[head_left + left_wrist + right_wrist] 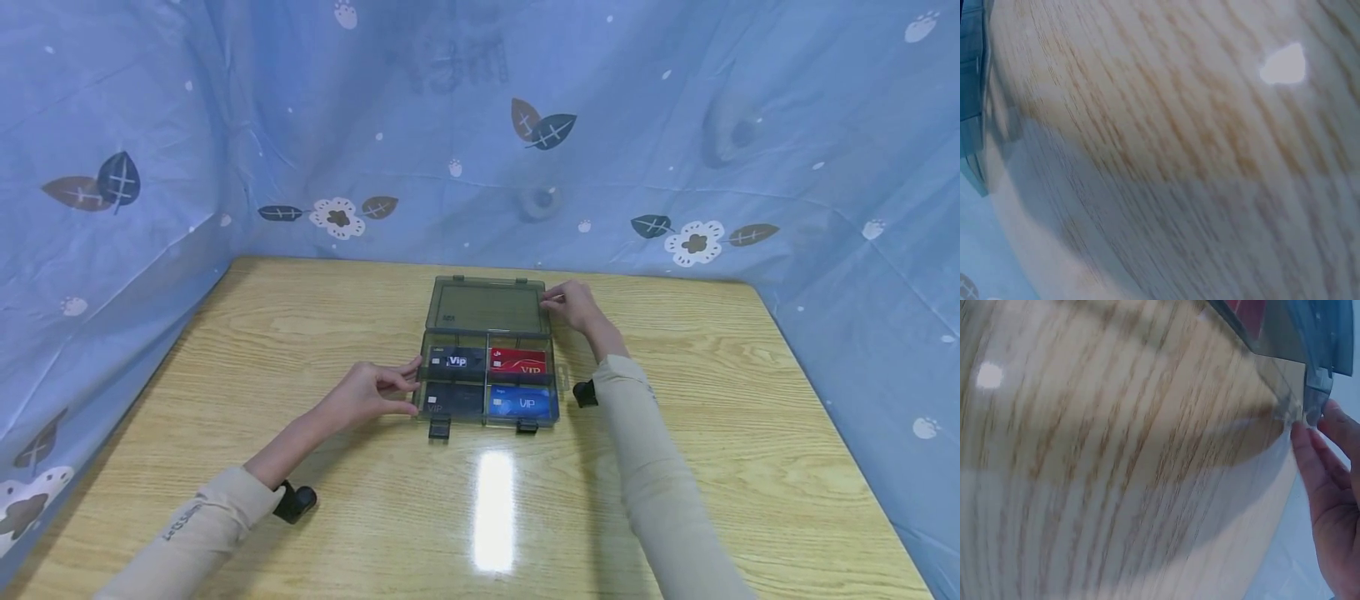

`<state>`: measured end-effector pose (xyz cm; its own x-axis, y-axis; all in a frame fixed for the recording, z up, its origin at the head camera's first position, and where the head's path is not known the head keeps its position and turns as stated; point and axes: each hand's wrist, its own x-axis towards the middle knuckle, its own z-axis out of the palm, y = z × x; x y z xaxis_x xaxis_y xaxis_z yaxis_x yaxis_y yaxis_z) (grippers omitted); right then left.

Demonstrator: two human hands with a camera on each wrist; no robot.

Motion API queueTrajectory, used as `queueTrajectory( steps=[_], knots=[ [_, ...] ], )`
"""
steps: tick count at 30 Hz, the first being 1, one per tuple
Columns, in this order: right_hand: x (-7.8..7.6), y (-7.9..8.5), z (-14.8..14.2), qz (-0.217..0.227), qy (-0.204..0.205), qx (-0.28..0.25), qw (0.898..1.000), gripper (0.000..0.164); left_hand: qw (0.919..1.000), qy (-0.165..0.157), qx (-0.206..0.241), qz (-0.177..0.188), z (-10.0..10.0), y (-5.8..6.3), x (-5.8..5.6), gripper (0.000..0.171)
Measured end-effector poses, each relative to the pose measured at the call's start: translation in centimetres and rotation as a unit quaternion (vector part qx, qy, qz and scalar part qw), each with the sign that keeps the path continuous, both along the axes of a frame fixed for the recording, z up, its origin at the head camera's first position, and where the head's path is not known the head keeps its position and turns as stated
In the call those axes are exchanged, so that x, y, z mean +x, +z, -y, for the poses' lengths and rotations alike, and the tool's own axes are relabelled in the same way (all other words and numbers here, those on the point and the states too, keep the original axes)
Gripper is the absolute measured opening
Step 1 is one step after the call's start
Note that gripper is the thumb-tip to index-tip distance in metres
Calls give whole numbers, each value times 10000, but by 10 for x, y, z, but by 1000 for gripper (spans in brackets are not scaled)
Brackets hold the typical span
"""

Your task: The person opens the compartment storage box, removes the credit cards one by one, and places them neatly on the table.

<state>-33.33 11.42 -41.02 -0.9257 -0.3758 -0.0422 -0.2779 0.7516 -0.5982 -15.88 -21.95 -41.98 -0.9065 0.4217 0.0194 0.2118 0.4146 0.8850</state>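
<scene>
A translucent grey plastic organizer box [486, 377] lies on the table, its lid [491, 304] swung back on the far side. Dividers split it into compartments. A dark card with white "Vip" [456, 360] is back left, a red VIP card [517, 360] back right, a black card [453, 400] front left and a blue VIP card [519, 402] front right. My left hand [367, 392] touches the box's left wall with spread fingers. My right hand [576, 305] pinches the lid's right edge between thumb and fingers; the right wrist view shows these fingers [1319, 472] close up.
Two dark latches [439, 429] stick out from the box's front. The wooden table [337, 308] carries a bright light reflection in front of the box. Blue patterned cloth [465, 125] hangs behind the table and along its sides.
</scene>
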Motion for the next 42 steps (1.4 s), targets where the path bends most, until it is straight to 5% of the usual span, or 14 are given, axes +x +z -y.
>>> queueTrajectory(
  steps=[8,16,19,24,29,37,42],
  knots=[
    [13,-2,-15,-28,213,-368,9991,36,10000,-28,33,84,-3,-2,-1,25],
    [34,0,-32,243,-38,-1641,9861,37,9999,-11,57,145,-5,-3,-2,28],
    [45,2,-37,744,-181,-2445,9666,41,9999,22,29,153,-6,-2,-1,29],
    [61,5,-43,1610,-380,-3760,9117,43,9998,46,-58,166,-8,-2,0,28],
    [74,7,-43,1861,-547,-4246,8844,43,9995,109,-245,180,-8,-4,1,29],
    [94,11,-39,1954,-302,-4385,8767,43,9991,281,-95,317,-4,-4,2,29],
    [106,9,-43,1819,-320,-4154,8907,40,9991,259,-81,329,-6,0,-2,29]
  ],
)
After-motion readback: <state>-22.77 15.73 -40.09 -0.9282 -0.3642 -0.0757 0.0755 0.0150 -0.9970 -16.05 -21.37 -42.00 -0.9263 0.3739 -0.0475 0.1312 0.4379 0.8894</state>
